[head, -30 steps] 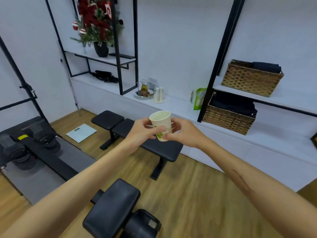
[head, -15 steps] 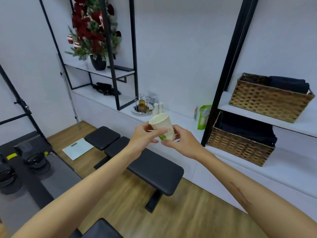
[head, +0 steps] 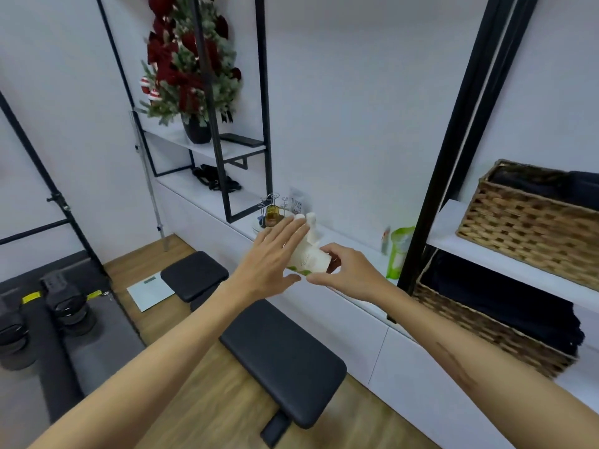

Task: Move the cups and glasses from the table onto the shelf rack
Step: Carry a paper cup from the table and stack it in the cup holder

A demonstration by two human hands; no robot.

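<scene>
Cup's tipped over now — the paper cup (head: 309, 261), upright a moment ago, lies sideways in midair before the shelf; right hand (head: 348, 274) pinches its base, left hand (head: 275, 259) flattens fingers-straight against it, racking imminent

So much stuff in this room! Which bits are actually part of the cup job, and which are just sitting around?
Part of the job:
paper cup, tipped on its side between both hands
left hand, fingers straight against the cup
right hand, pinching the cup's base
white shelf behind it

Just sitting around:
black bench
wicker basket
green pouch
Christmas plant
floor scale
</scene>
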